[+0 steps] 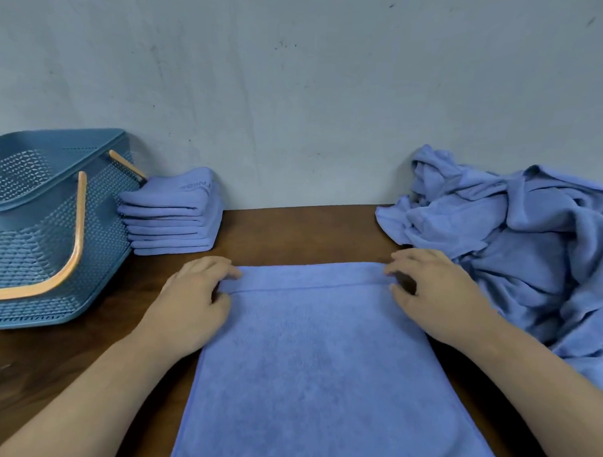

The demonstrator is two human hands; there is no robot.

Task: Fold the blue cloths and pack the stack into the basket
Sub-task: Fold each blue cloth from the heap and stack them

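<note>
Head view, foreground to background. A blue cloth lies spread flat on a dark wooden table, with its near end running out of the bottom of the frame and its hemmed far edge lying across the middle of the table. Both forearms reach forward along its sides. The left hand is at the far left corner, fingers curled over the hem and thumb tucked against the side edge, pinching that corner. The right hand is at the far right corner in a matching pose, fingers curled on top and thumb below the hem line, pinching the cloth.

Beyond the left hand, a stack of folded blue cloths sits against the wall. The stack touches the right side of a blue perforated basket, which has two orange handles; the visible part of its interior holds no cloth. At far right, a heap of unfolded blue cloths lies crumpled on the table, just beside the right hand and reaching back to the grey wall.
</note>
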